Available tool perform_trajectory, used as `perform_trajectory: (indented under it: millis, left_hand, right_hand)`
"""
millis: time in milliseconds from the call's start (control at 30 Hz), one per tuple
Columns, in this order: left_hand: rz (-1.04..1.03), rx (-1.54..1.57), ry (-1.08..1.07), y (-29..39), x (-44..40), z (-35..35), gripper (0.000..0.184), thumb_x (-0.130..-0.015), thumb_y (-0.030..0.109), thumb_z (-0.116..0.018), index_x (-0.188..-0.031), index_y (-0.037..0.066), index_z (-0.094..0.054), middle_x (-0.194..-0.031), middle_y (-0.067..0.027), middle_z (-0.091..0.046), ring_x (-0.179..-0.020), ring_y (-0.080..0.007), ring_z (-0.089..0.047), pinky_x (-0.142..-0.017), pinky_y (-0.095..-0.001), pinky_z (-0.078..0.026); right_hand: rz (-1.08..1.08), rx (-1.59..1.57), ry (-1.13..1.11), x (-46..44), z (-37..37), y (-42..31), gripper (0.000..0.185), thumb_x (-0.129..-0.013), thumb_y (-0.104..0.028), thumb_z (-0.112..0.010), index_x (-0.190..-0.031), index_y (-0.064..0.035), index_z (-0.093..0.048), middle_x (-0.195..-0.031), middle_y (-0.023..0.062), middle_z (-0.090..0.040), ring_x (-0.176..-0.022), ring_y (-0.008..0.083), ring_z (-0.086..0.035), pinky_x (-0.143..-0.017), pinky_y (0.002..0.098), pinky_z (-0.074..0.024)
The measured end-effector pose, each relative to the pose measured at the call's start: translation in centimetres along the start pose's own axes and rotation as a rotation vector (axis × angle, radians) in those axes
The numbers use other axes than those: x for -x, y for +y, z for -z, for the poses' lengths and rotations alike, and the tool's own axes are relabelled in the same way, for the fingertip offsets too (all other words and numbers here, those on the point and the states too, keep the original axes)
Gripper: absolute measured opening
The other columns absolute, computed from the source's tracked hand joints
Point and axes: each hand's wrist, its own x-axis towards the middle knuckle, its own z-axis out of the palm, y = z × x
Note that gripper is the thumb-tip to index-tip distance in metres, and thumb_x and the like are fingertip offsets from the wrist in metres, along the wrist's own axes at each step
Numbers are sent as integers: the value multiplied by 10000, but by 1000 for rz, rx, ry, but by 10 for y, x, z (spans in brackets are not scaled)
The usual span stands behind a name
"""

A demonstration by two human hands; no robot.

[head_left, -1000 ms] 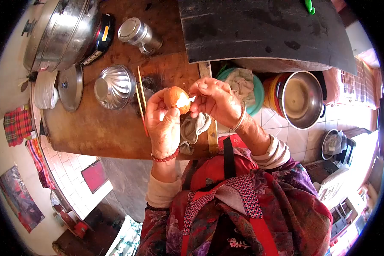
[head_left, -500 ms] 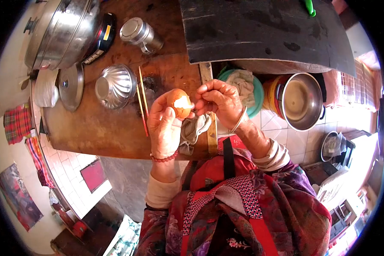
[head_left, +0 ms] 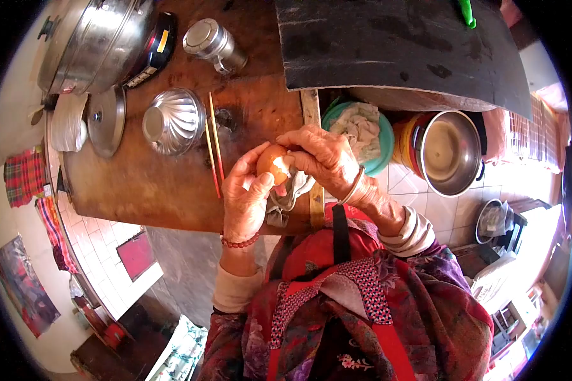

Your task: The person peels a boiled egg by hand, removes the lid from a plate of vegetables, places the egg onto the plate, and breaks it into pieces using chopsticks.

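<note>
Honestly, gripping egg with left hand over table, touching its white patch with right hand, can't tell if pinching. Could easily gouge it by pressing too hard.

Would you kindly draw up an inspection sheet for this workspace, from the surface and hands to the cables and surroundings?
Surface: brown wooden table, with a dark patch beside the chopsticks.
Job's things: one brown egg, partly shelled, with a white area showing.
Clutter: the chopsticks, a fluted metal bowl, a metal canister, a pale cloth near the edge.
Hands: left hand holds the egg; right hand has its fingers at the white area, exact grip unclear.
Cables: nothing seen.
Surroundings: off the table, a teal basin holding cloth and a wide metal pot.
</note>
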Motion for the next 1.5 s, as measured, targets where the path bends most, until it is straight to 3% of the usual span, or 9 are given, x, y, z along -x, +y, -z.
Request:
perform_trajectory:
  millis: [533,633,700,767,833,1000,1233,1333,1500]
  left_hand:
    - [21,9,5,-5,2,3,456,-859,154,-637,-1229,-55,-471,-1082,-130,-591,-867,-167,-596,-657,-260,-508]
    - [47,121,-58,-7,1,4,510,-867,219,-627,-1253,-59,-444,-1099,-144,-587,-840,-188,-598,-638,-271,-501]
    - [47,161,-89,-7,1,3,557,-872,276,-621,-1268,-63,-425,-1107,-156,-584,-823,-208,-603,-622,-276,-498]
    - [52,198,-68,-6,1,0,550,-902,282,-574,-1306,-45,-391,-1118,-159,-580,-819,-218,-602,-609,-278,-496]
    - [45,169,-73,-7,0,0,537,-915,295,-550,-1305,-37,-387,-1110,-158,-583,-802,-218,-603,-592,-279,-494]
    - [70,165,-93,-9,1,5,506,-944,347,-483,-1272,-27,-395,-1077,-165,-590,-751,-222,-601,-540,-284,-484]
    - [165,174,-65,-7,3,4,490,-939,350,-496,-1251,-17,-406,-990,-149,-603,-732,-190,-599,-582,-287,-499]
    - [147,21,-136,-5,3,5,560,-818,143,-685,-1273,-24,-403,-969,-119,-601,-720,-155,-584,-578,-258,-491]
    - [152,12,-52,-4,4,2,611,-774,160,-727,-1271,-25,-423,-1023,-115,-589,-694,-157,-578,-513,-244,-466]
  right_hand:
    - [80,168,129,8,-14,5,227,-819,26,-532,-1039,2,-581,-806,128,-617,-666,261,-634,-578,326,-514]
    - [-220,-166,86,8,-14,5,212,-829,27,-490,-1021,34,-581,-754,110,-615,-571,195,-615,-528,291,-507]
    - [-705,-875,134,8,-13,10,190,-842,-19,-470,-969,61,-586,-720,105,-605,-508,153,-579,-481,264,-487]
    - [-743,-924,152,10,-9,12,177,-850,-72,-475,-902,58,-583,-726,113,-586,-499,158,-549,-453,257,-461]
    - [-740,-1144,166,14,-9,19,178,-865,-93,-464,-868,52,-567,-731,102,-565,-510,143,-526,-441,262,-449]
    - [-683,-1042,94,15,-6,18,177,-882,-101,-474,-907,48,-566,-746,90,-559,-543,128,-530,-465,253,-452]
    - [-398,-467,-124,15,3,13,359,-836,-261,-674,-1063,5,-595,-831,40,-593,-640,78,-528,-560,223,-439]
    - [-71,-168,-66,12,4,14,281,-808,-248,-667,-995,-42,-625,-814,118,-605,-779,279,-610,-673,349,-488]
    - [-16,-131,-75,10,3,12,219,-864,-188,-604,-1011,-28,-622,-839,126,-608,-779,280,-611,-679,345,-486]
